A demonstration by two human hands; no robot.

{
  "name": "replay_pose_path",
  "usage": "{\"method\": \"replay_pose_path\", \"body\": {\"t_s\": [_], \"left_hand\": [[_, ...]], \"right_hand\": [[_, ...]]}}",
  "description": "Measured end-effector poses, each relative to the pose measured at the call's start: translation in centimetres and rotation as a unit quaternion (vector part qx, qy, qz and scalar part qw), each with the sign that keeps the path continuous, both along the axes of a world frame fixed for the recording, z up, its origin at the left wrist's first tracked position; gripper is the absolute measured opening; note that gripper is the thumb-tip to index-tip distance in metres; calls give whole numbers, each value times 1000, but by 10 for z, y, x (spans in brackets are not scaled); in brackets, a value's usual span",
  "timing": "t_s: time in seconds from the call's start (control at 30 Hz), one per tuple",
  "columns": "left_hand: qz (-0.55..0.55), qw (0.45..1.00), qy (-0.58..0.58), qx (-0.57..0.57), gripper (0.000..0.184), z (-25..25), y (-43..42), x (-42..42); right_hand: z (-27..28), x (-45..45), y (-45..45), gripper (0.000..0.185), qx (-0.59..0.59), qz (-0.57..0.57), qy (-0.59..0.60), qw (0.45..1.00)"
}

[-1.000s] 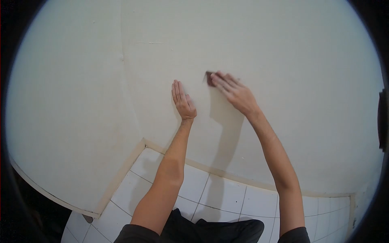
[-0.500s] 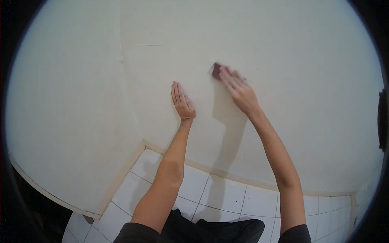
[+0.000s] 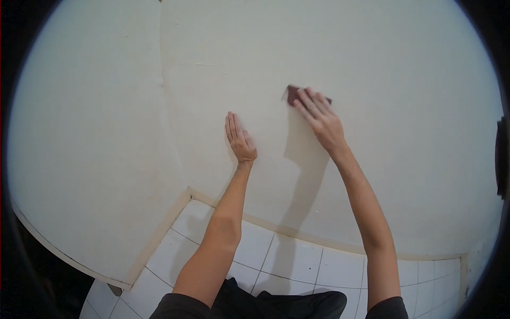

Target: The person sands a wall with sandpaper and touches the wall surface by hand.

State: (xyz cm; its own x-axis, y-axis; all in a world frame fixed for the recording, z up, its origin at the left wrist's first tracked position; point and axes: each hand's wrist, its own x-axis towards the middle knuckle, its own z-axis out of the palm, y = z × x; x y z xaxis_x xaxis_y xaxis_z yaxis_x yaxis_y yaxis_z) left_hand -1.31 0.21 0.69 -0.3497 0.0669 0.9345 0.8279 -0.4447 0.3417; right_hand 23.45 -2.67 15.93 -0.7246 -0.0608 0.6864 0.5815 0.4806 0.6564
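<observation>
My right hand [image 3: 322,119] presses a reddish-brown piece of sandpaper [image 3: 292,94] flat against the pale wall [image 3: 255,48]. Its fingers lie over the sheet, and a dark corner pokes out on each side of them. Lower and to the left, my left hand [image 3: 241,139] rests on the same wall with fingers stretched out together and nothing held. Part of that palm and thumb is hidden from view. My right arm casts a shadow below the sandpaper.
A wall corner [image 3: 162,85] runs down on the left. Beige skirting [image 3: 276,228] borders the white tiled floor [image 3: 295,252]. Thin scratch marks [image 3: 207,65] show on the upper wall. A dark object [image 3: 500,158] stands at the far right edge.
My right hand has slid a little to the right along the wall with the sandpaper. The left hand keeps its place on the wall; the view has shifted slightly.
</observation>
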Motion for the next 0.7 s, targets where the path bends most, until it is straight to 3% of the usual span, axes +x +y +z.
{"method": "replay_pose_path", "body": {"t_s": [0.07,0.17,0.27,0.4,0.5,0.6,0.7], "left_hand": [[1,1000,-4,9,61,-1,2,0],[-4,1000,-10,2,61,-1,1,1],[-1,1000,-7,2,61,-1,1,0],[2,1000,-6,-3,61,-1,1,-1],[2,1000,-3,1,61,-2,1,0],[3,1000,-1,3,61,-1,1,0],[8,1000,-2,5,61,-2,2,0]], "right_hand": [[2,-2,-3,51,19,-31,58,998],[-22,-6,9,52,-36,33,-91,995],[-17,-2,0,53,-37,21,-65,997],[-1,1,-8,53,24,-25,89,995],[-24,-1,-1,54,-47,30,-77,995],[-27,2,-1,53,-34,24,-93,995],[-19,0,-9,53,-6,-13,52,999]]}}
